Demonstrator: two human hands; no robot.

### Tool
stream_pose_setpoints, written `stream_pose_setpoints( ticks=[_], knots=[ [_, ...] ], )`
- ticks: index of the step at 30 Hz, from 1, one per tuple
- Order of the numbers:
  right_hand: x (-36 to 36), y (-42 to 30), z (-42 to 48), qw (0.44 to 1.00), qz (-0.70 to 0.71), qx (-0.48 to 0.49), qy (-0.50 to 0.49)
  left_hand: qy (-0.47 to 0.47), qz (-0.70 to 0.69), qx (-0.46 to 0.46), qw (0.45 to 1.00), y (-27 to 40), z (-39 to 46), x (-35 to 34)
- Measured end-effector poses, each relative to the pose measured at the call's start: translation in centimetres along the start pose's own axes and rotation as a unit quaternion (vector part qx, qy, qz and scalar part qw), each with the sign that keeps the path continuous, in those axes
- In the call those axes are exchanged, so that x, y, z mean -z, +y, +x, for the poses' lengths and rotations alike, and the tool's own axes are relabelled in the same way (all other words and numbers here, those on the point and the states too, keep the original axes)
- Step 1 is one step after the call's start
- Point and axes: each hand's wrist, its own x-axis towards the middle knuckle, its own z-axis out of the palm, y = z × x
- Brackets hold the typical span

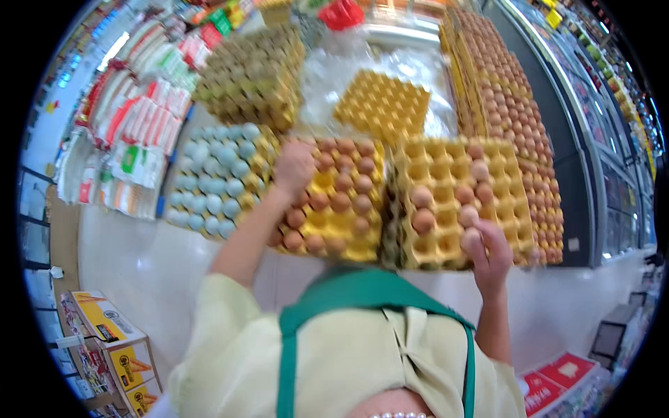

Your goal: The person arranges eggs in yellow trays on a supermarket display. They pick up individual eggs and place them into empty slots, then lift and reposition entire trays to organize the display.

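Note:
In front of me lies a yellow egg tray [324, 224] with brown eggs in many of its cups. My left hand [295, 166] is over its far left part with the fingers curled down; whatever they touch is hidden. To the right, a second yellow egg tray [499, 204] tops a stack and carries several brown eggs, with many bare cups. At its front edge my right hand [491, 251] has thumb and fingers around a brown egg [471, 239]. A paler egg tray [261, 172] of bluish eggs [214, 185] is left of my left forearm.
Behind are a tall stack of egg trays [251, 73], a lone yellow tray [384, 104] on clear plastic and a red bag [341, 14]. Stacked brown eggs [507, 99] line the right side. White-and-red packages [141, 125] fill the left; cartons [117, 345] stand lower left.

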Motion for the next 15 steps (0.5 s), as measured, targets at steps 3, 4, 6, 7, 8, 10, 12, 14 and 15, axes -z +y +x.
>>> stream_pose_setpoints(
  ticks=[3,4,6,7,8,10,12,14,15],
  knots=[
    [0.6,1.1,-0.8,1.0,0.021,0.012,0.004,-0.07,-0.136,-0.177,0.972,8.7,2.5,1.8],
    [0.5,1.5,-1.1,1.0,0.023,-0.01,0.011,-0.128,-0.133,-0.222,0.958,11.0,3.0,1.9],
    [0.2,2.0,-1.3,0.997,0.071,-0.036,0.013,-0.132,-0.295,-0.156,0.933,17.1,3.5,2.5],
    [-0.1,2.9,-1.6,0.995,0.093,-0.044,0.02,-0.145,-0.315,-0.168,0.923,18.7,3.7,1.7],
    [0.0,2.9,-1.7,0.992,0.112,-0.059,0.021,-0.163,-0.341,-0.176,0.909,20.0,3.7,1.7],
    [-0.1,3.1,-1.5,0.989,0.136,-0.05,0.02,-0.183,-0.271,-0.194,0.925,21.0,4.1,1.2],
    [-0.1,3.6,-1.1,0.986,0.157,-0.049,0.022,-0.192,-0.22,-0.206,0.934,21.2,4.5,0.8],
    [-0.1,4.0,-1.3,0.982,0.175,-0.062,0.031,-0.198,-0.19,-0.217,0.937,21.2,4.7,0.8],
    [0.0,4.0,-1.2,0.985,0.163,-0.051,0.025,-0.21,-0.175,-0.204,0.94,21.3,5.0,0.8]
  ],
)
